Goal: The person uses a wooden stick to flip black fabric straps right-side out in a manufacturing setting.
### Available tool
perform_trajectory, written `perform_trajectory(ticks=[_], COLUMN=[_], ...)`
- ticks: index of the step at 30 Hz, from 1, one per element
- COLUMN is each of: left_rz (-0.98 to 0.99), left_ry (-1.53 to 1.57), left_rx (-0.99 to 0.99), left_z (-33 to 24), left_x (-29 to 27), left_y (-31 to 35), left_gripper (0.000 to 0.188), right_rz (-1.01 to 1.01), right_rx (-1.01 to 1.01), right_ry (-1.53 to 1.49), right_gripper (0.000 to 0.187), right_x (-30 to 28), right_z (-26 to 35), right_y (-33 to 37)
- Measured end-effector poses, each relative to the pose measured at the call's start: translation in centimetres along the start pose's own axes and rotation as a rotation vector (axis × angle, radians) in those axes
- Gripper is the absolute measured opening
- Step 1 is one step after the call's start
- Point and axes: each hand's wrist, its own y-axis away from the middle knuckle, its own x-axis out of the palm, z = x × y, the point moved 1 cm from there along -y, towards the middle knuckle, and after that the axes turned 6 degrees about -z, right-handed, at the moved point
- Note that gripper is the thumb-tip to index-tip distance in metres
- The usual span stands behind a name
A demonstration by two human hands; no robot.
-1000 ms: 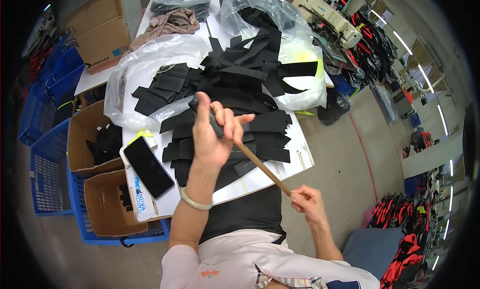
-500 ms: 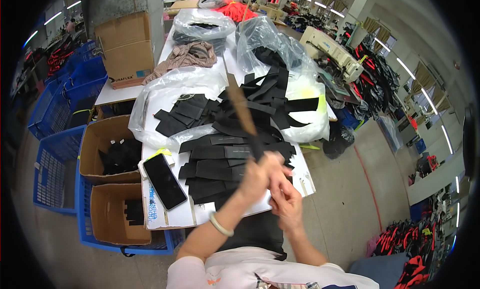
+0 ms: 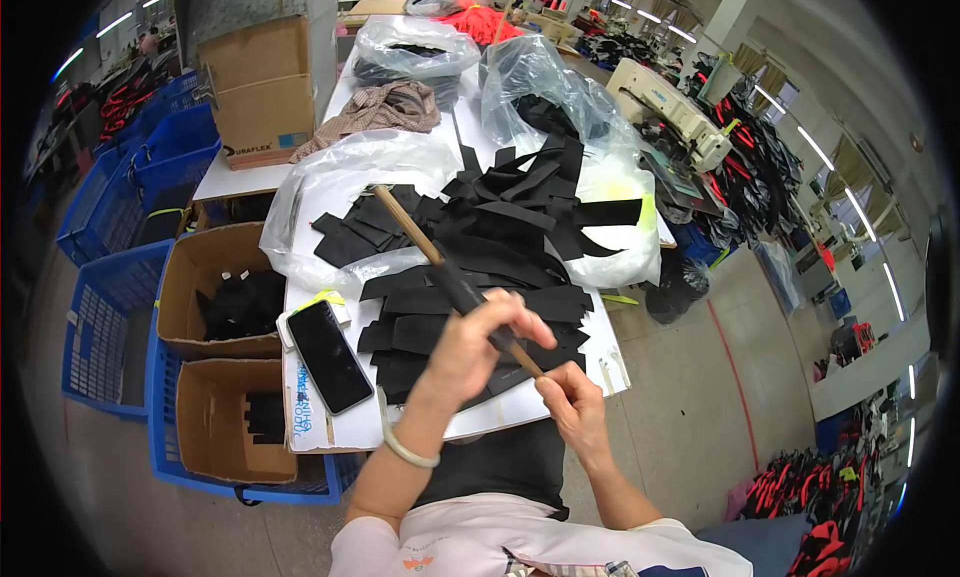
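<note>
A thin wooden stick (image 3: 408, 222) slants across the near part of the table, with a black fabric band (image 3: 457, 286) around its middle. My left hand (image 3: 472, 345) is curled over this black band, its fingers bent. My right hand (image 3: 575, 402) pinches the stick's lower end, near the table's front edge. Beneath them lies a row of overlapping flat black bands (image 3: 410, 332). A tangled heap of black strips (image 3: 510, 217) is just beyond. Left of the row, a phone (image 3: 328, 357) with a dark screen rests on the table.
Clear plastic bags (image 3: 418, 49) and a checked cloth (image 3: 372, 117) lie farther back on the white table (image 3: 612, 352). Cardboard boxes (image 3: 205, 427) with black pieces inside sit in a blue crate (image 3: 170, 447) at the left. A sewing machine (image 3: 665, 102) stands at the back right.
The stick has swung so its far tip points more to the left. My hands have moved apart, the left one up along the black band, the right staying at the lower end.
</note>
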Motion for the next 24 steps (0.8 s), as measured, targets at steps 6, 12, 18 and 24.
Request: perform_trajectory(ticks=[6,12,18,24], left_rz=[-0.044,-0.195,-0.281,-0.335], left_ry=[-0.047,-0.365,-0.323,-0.084], left_rx=[0.191,0.31,0.29,0.11], left_z=[-2.1,-0.6,-0.1,-1.8], left_x=[-1.0,-2.6,-1.4,-3.8], left_y=[-0.2,-0.3,-1.3,-2.7], left_gripper=[0.054,0.062,0.063,0.044], right_rz=[0.021,-0.023,-0.099,-0.484], right_rx=[0.239,0.48,0.272,0.377], right_ry=[-0.216,-0.416,-0.104,0.222], right_gripper=[0.019,0.015,0.012,0.02], right_x=[-0.3,-0.5,-4.4,-15.4], right_z=[-0.8,-2.2,-4.3,-10.0], right_y=[2.0,2.1,2.8,10.2])
